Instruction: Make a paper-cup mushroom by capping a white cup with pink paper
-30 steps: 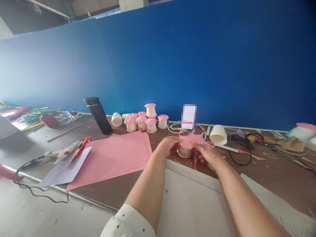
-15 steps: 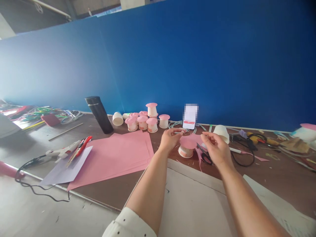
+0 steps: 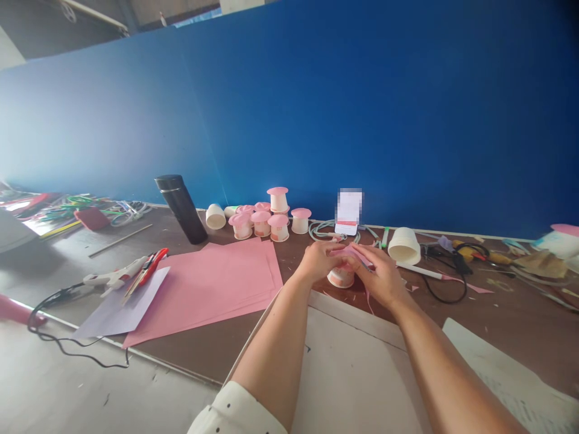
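A small white paper cup point(image 3: 340, 278) stands upside down on the brown table, with a pink paper disc point(image 3: 342, 251) on top of it. My left hand point(image 3: 319, 260) curls over the disc from the left, fingers pressed on it. My right hand point(image 3: 380, 276) comes in from the right, its fingers closed over the disc's right side and top. The two hands meet above the cup and hide most of the disc. Pink paper scraps point(image 3: 367, 296) lie beneath my right hand.
Several finished pink-topped cups point(image 3: 265, 218) cluster by the blue wall, beside a black flask point(image 3: 180, 208). Pink paper sheets point(image 3: 212, 282) lie to the left, with a glue gun point(image 3: 115, 278) and red scissors point(image 3: 151, 266). A tipped white cup point(image 3: 404, 245), cables and tools lie right.
Half a second ago both hands were lifted apart with the disc uncovered on the cup; now they have come back together over it.
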Demonstrator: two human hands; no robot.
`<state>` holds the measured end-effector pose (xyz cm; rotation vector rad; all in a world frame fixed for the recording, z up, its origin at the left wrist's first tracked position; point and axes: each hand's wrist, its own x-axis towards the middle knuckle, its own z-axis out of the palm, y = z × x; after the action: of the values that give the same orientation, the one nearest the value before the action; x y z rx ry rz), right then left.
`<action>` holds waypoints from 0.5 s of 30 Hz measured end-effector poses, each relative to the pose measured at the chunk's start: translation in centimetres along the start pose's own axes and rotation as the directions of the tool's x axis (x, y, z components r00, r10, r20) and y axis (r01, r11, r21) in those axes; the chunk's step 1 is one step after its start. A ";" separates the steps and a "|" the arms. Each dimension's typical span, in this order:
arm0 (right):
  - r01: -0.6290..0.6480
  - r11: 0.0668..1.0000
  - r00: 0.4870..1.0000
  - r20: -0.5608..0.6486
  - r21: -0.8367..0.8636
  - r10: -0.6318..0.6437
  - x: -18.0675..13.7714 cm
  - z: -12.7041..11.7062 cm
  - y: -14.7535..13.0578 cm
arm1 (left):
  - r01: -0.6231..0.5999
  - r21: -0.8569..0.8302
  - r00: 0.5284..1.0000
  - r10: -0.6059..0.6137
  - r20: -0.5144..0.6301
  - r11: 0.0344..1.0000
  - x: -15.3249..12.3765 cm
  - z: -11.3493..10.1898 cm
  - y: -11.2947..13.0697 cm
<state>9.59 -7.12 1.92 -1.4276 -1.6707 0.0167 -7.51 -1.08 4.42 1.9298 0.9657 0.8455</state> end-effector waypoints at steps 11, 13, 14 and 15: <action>-0.044 0.999 0.996 0.076 0.012 0.043 -0.3 0.4 0.5 | 0.020 -0.002 0.999 -0.020 0.044 1.000 -0.4 -0.2 1.0; -0.045 0.999 0.996 0.081 0.021 0.043 -0.3 0.4 0.5 | 0.018 -0.009 0.998 -0.018 0.062 1.000 -0.5 -0.3 1.1; -0.045 0.999 0.995 0.087 0.024 0.042 -0.3 0.4 0.4 | 0.020 -0.014 0.998 -0.019 0.068 1.000 -0.5 -0.3 1.1; -0.045 0.999 0.995 0.094 0.024 0.043 -0.3 0.4 0.4 | 0.024 -0.017 0.997 -0.022 0.071 1.000 -0.5 -0.3 1.1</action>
<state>9.64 -7.02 1.31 -1.4635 -1.7081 0.1308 -7.67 -1.84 5.40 1.9170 0.9334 0.7653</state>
